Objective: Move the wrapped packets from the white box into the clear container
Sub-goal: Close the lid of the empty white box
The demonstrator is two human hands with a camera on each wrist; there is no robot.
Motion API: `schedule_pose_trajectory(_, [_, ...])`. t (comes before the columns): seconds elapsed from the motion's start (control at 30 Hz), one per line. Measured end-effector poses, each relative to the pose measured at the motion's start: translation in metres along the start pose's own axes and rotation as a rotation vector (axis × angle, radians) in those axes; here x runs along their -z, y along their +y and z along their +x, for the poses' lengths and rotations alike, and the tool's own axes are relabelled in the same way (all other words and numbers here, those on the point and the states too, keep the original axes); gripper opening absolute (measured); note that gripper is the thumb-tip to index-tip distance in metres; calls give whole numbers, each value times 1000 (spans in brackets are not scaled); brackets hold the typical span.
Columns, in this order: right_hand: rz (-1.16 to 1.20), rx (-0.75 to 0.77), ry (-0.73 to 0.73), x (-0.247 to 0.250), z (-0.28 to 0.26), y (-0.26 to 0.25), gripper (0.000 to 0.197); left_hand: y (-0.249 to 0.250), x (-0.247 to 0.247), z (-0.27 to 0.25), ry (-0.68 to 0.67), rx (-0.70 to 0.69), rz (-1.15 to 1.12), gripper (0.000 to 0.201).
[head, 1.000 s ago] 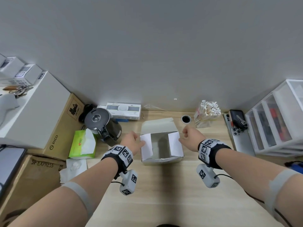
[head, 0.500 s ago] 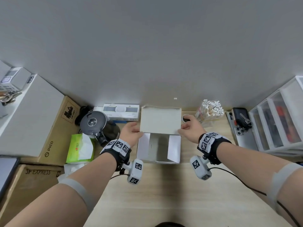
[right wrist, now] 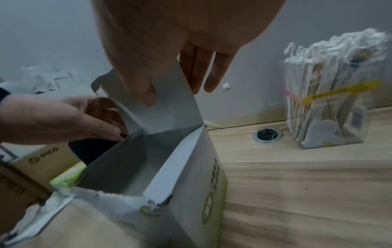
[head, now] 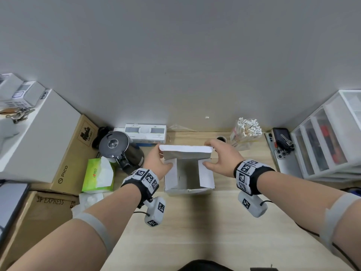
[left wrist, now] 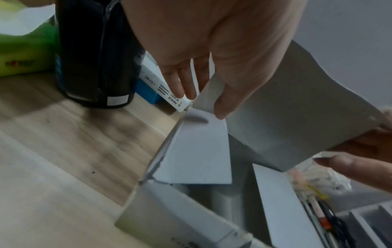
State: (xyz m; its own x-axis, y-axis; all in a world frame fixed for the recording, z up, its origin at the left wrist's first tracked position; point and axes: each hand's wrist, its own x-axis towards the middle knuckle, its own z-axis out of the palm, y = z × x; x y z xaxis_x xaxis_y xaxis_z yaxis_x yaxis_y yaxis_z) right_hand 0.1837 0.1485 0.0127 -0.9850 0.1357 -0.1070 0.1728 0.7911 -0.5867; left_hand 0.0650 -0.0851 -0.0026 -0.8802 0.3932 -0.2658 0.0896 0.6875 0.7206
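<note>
The white box (head: 187, 190) stands open on the wooden table, and its two side flaps lean inward. No packets show in the part of its inside that I can see. My left hand (head: 156, 163) pinches the left end of the lid (head: 185, 151), thumb inside and fingers behind. My right hand (head: 220, 157) pinches the right end the same way, which the right wrist view shows on the lid (right wrist: 169, 107). The lid tilts forward over the opening. The clear container (head: 244, 135), packed with upright wrapped packets (right wrist: 326, 67), stands at the back right.
A black kettle (head: 119, 149) and a green tissue pack (head: 97, 175) stand left of the box, with cardboard boxes (head: 64, 163) beyond. A flat white box (head: 145, 133) lies by the wall. A cable hole (head: 221, 138), phones (head: 281, 145) and a drawer unit (head: 328, 141) lie to the right.
The lid lay flat behind the box, then stood upright, and now tips forward over the opening. Both hands moved from the side flaps to the lid's ends.
</note>
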Motion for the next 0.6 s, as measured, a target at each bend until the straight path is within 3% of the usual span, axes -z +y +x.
schedule_pose_trajectory(0.17, [-77, 81, -56, -3, -13, -3, 60, -8, 7, -18, 28, -78, 52, 45])
schedule_pose_trajectory(0.3, [-173, 98, -219, -7, -19, -4, 81, -14, 11, -28, -101, -113, 253, 64])
schedule_pose_trajectory(0.47, [-252, -10, -344, -20, -26, -3, 98, -18, 8, -41, -261, -78, 452, 94])
schedule_pose_trajectory(0.6, [-246, -153, -331, -30, -27, -4, 105, -16, 3, -48, -299, -33, 503, 93])
